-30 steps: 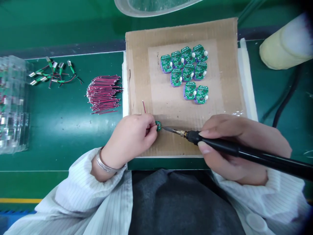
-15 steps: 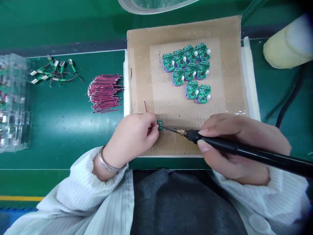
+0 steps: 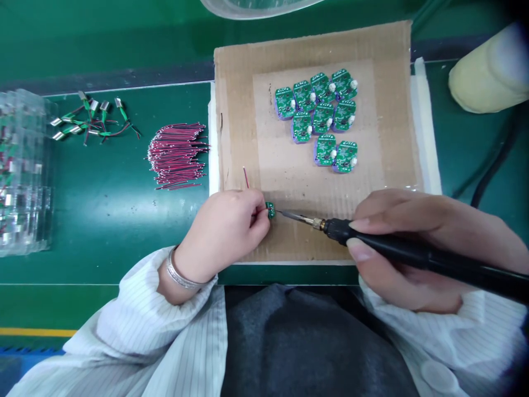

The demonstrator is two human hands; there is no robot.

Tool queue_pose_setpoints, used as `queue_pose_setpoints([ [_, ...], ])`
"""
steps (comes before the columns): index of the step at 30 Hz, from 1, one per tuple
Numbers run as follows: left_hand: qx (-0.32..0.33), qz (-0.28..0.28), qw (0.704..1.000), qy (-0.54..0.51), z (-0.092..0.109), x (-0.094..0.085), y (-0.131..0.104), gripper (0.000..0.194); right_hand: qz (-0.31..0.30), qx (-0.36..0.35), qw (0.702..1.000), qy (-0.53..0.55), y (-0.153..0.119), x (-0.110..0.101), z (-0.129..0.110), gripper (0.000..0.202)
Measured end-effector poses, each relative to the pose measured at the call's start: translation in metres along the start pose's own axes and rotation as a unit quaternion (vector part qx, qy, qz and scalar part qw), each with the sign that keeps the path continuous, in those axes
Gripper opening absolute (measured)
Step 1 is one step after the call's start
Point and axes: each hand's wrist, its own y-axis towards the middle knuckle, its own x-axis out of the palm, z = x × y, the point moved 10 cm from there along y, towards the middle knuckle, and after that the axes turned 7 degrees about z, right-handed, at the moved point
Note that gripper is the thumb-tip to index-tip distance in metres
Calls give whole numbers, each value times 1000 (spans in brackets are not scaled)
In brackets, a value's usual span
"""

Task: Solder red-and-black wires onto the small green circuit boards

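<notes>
My left hand (image 3: 231, 231) is closed at the cardboard's lower left, its fingertips pinching a red and black wire (image 3: 246, 177) whose end sticks up beyond the knuckles. A small green circuit board (image 3: 270, 210) shows at those fingertips, mostly hidden by them. My right hand (image 3: 417, 248) is closed around a black soldering iron (image 3: 384, 245). The iron's tip points left, a short gap away from the board. Several green boards with white connectors (image 3: 325, 149) lie in rows on the cardboard (image 3: 388, 138) above my hands.
Left of the cardboard lie a bundle of red and black wires (image 3: 177, 156) and several metal parts with leads (image 3: 101, 118). Clear stacked trays (image 3: 25, 176) stand at the far left. A pale yellow cylinder (image 3: 479, 77) is at the upper right, a clear container (image 3: 256, 8) at the top.
My right hand has drawn the soldering iron back to the right, so its tip has come away from the small board. My left hand has hardly moved.
</notes>
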Motion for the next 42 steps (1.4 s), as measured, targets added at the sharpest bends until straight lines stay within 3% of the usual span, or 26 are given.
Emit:
queue_pose_setpoints([
  [8, 1, 1, 1000, 1, 0, 0, 0, 12, 36, 61, 997, 16, -10, -1, 3, 13],
  [17, 14, -16, 1000, 6, 1, 1, -3, 14, 44, 67, 995, 50, -8, 5, -1, 19],
  [21, 13, -8, 1000, -2, 0, 0, -4, 11, 49, 55, 995, 63, -2, 0, 0, 21],
  [28, 10, 5, 999, -39, 0, -1, -4, 4, 29, -33, 995, 93, 4, -9, -7, 26],
  [35, 3, 14, 998, -67, 1, -4, -2, 7, 11, -4, 998, 62, 2, -8, 0, 15],
  [42, -13, 8, 997, -74, 1, -3, 0, 7, -14, -19, 998, 66, 2, -6, -6, 22],
])
